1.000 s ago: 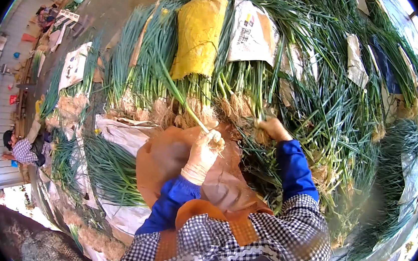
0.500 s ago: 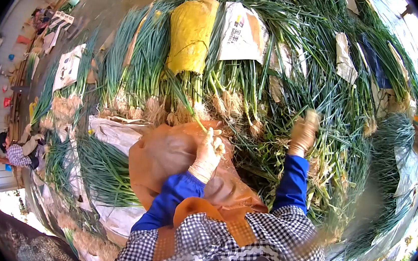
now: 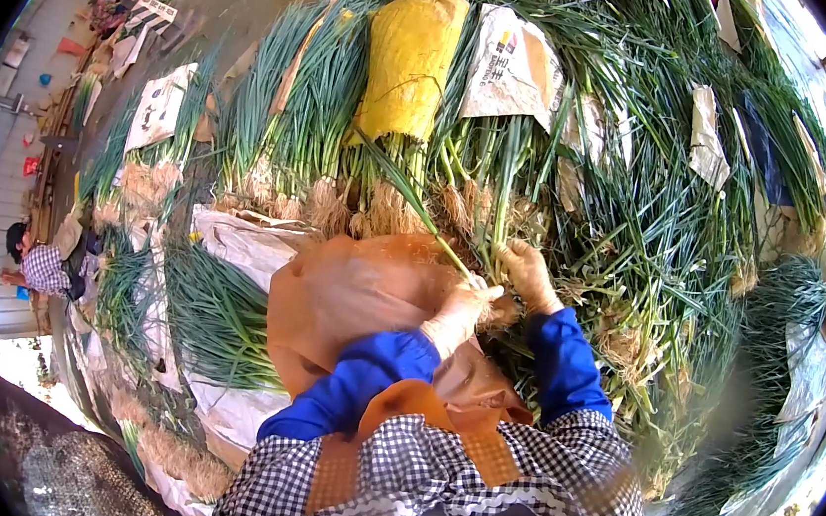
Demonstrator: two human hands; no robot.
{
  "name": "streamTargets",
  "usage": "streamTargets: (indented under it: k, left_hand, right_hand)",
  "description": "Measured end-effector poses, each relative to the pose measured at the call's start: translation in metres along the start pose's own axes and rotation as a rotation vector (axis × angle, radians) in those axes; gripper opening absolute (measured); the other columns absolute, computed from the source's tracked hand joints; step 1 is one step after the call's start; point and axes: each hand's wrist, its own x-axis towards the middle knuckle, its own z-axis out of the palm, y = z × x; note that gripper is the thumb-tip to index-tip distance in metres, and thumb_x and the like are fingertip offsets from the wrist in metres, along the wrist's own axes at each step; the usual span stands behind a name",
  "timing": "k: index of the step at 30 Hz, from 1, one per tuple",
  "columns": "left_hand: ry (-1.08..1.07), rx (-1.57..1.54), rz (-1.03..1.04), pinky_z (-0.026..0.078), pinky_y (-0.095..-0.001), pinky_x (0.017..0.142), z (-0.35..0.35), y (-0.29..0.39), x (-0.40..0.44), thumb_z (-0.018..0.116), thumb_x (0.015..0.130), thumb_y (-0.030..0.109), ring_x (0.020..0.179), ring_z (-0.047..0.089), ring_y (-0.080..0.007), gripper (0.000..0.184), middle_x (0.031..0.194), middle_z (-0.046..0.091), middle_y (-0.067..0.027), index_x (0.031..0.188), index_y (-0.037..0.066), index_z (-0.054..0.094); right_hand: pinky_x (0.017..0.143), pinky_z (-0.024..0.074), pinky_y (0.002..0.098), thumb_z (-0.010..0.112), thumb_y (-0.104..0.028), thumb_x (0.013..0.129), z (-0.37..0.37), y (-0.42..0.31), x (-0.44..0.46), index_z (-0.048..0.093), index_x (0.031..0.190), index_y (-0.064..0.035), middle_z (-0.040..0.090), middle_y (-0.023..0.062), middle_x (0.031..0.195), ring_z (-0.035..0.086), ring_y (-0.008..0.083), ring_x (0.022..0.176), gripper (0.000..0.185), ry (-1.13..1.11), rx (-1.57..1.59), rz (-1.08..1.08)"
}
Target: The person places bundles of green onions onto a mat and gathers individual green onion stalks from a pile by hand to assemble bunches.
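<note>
My left hand (image 3: 462, 313) is closed over the orange-brown apron (image 3: 355, 287) on my lap. From it a thin green onion (image 3: 424, 217) slants up and left, its leaves toward the piled bundles. Just to the right, my right hand (image 3: 529, 275) pinches the lower stalk of another green onion (image 3: 505, 192), which stands among the bundle with pale roots. A tuft of roots (image 3: 503, 312) shows between my two hands. Beyond them, rooted green onions (image 3: 271, 135) lie in a row, partly covered by a yellow sack (image 3: 412, 64) and a white printed sack (image 3: 511, 64).
Stripped leaves and scraps (image 3: 626, 318) are heaped to the right. More green onions (image 3: 214, 313) lie on pale sacking (image 3: 251, 234) at left. Another person (image 3: 42, 267) sits at the far left. A further onion bundle (image 3: 777, 293) lies far right.
My right hand has come left and down from over the leaf heap and now grips a green onion. My left hand has shifted right, still with its onion. The view has turned slightly.
</note>
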Motion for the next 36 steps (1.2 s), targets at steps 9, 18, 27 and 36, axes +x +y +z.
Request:
streamTargets:
  k: [9,18,27,36]
  left_hand:
    - [-0.035,-0.039,0.315,0.05,-0.0258,0.064,-0.038,-0.021,0.038,0.056,0.075,-0.003,0.07,0.058,-0.0167,0.009,0.076,0.059,-0.0062,0.081,0.004,0.056]
    - [0.01,0.0,0.265,0.048,-0.025,0.069,-0.032,-0.007,0.029,0.056,0.075,0.004,0.076,0.058,-0.016,0.013,0.079,0.061,-0.0061,0.087,-0.001,0.061]
    - [0.161,0.073,0.233,0.042,-0.0257,0.056,-0.036,-0.011,0.021,0.062,0.077,0.012,0.062,0.05,-0.0111,0.008,0.07,0.054,0.0006,0.079,0.005,0.057]
    - [0.087,-0.043,0.107,0.041,-0.025,0.043,-0.035,-0.001,0.023,0.054,0.083,0.012,0.047,0.047,-0.0133,0.008,0.06,0.052,-0.0001,0.077,0.008,0.055]
  right_hand:
    - [0.052,0.0452,0.0256,0.051,-0.02,0.088,-0.058,-0.052,-0.115,0.056,0.082,-0.0011,0.06,0.0042,0.068,0.053,0.0108,0.049,0.02,0.127,0.093,-0.064]
    - [0.06,0.0431,0.028,0.042,-0.051,0.089,-0.024,0.006,-0.014,0.062,0.097,-0.0071,0.061,0.0002,0.074,0.052,0.0122,0.063,0.048,-0.047,-0.068,0.201]
    - [0.051,0.0423,0.0414,0.056,-0.029,0.083,0.033,0.03,0.003,0.052,0.065,-0.007,0.054,0.0158,0.059,0.053,0.0361,0.057,0.029,0.435,-0.717,-0.315]
    - [0.045,0.0394,0.0289,0.061,-0.017,0.078,-0.032,-0.012,-0.113,0.06,0.061,-0.0034,0.055,0.0038,0.053,0.048,0.0083,0.05,0.021,-0.159,-0.245,-0.267]
